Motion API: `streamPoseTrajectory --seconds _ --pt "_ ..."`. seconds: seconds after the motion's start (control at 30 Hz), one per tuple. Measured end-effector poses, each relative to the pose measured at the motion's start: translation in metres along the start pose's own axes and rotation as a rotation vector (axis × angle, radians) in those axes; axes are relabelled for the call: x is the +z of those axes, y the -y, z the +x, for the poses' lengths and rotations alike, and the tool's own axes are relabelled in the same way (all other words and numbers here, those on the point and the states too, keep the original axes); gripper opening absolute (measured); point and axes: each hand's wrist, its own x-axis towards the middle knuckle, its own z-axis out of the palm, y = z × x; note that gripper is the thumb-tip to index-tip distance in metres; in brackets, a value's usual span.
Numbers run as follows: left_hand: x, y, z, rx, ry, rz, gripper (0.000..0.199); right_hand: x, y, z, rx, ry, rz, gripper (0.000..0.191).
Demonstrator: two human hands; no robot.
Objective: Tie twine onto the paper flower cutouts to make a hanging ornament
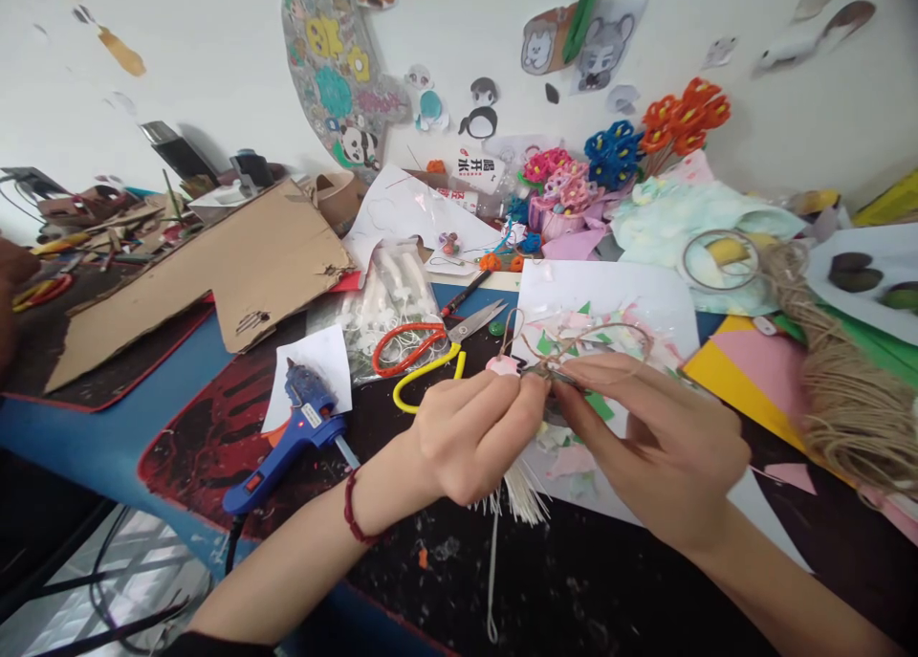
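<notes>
My left hand (480, 427) is closed in a pinch at the centre, on a small craft piece that its fingers mostly cover. A bit of pink (503, 363) shows above the knuckles, and a white tassel (525, 492) hangs below. Touching the same spot from the right, my right hand (664, 442) pinches a thin brown twine (599, 332), whose loop rises over the fingers. A small dark object lies between the fingertips; what it is cannot be made out. Behind the hands, a white sheet (609, 284) carries scraps of green and pink paper.
Scissors with red and yellow handles (408, 349) lie beyond my left hand. A blue glue gun (305, 437) rests at left, near cut cardboard (265, 246). A twine bundle (836, 389) is at right. Flowers (613, 155) stand by the wall. Part of another person (10, 294) shows at far left.
</notes>
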Motion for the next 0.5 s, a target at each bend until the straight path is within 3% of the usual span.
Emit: streamPoseTrajectory --seconds 0.13,0.3,0.5 --pt "0.005 0.002 -0.001 0.049 -0.094 0.036 0.010 -0.001 0.002 0.001 -0.051 0.005 -0.048 0.030" --pt "0.008 0.002 -0.002 0.057 -0.126 0.053 0.009 0.000 0.003 0.001 -0.124 -0.005 -0.084 0.038" --pt "-0.003 -0.002 0.000 0.004 0.008 0.014 0.011 0.000 0.008 0.003 -0.087 -0.009 -0.009 0.035"
